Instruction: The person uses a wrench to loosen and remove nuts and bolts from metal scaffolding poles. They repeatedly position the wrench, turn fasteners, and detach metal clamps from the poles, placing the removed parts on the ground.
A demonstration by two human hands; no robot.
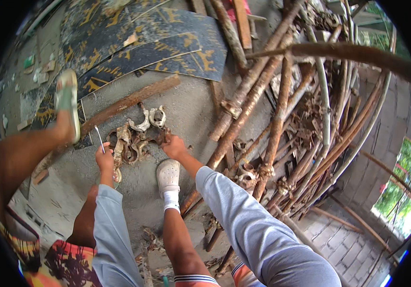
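Note:
My left hand (104,159) is closed round a slim silver wrench (100,137), which points up and away from the fist. Over to the right, my right hand (174,146) grips a rusty scaffold clamp (160,137) at the edge of a small heap of clamps (128,146) on the ground. Pale, dirt-caked clamps (156,116) lie at the far side of that heap. Between my arms, a beige clog (168,176) with a white sock stands just nearer than the heap.
Rusty pipes (248,115) and poles crowd the right side, with more clamps (246,176) among them. Patterned dark boards (153,52) lie at the far left, near a wooden beam (133,101). Another person's sandalled foot (66,103) stands on the left. A block wall (363,177) rises at right.

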